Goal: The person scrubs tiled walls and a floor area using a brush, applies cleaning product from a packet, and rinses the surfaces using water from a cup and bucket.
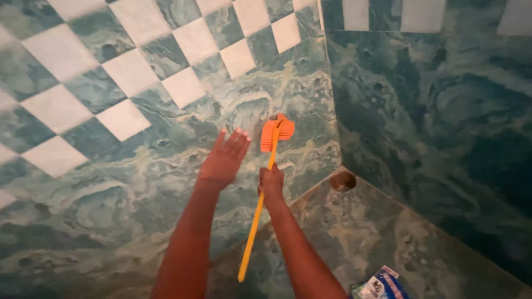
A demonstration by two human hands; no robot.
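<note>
Location: corner of a tiled room, viewed from above through the head camera.

Right hand (271,182): closed in a full fist around the yellow handle (258,213) of a long brush, gripping at about mid-length. Handle slanted, lower end toward the floor, upper end toward the wall. Orange brush head (277,133) set against the left wall (138,182), on the green marbled tiling just left of the corner joint.

Left hand (224,158): open, fingers extended and close together, palm laid flat on the same wall. Nothing held. Positioned just beside the brush head, to its left, apart from it.

Left wall: green marbled tiles low down, white-and-green diamond checker pattern (130,72) above. Right wall (438,111): green marbled tiling, darker in shade.

Floor (360,232): same marbled finish. Round drain opening (342,180) at the base of the corner, near the right hand but not touched.

Blue-and-white packet (382,285) lying on the floor at the lower edge of view, well apart from both hands; partly cut off by the frame.
</note>
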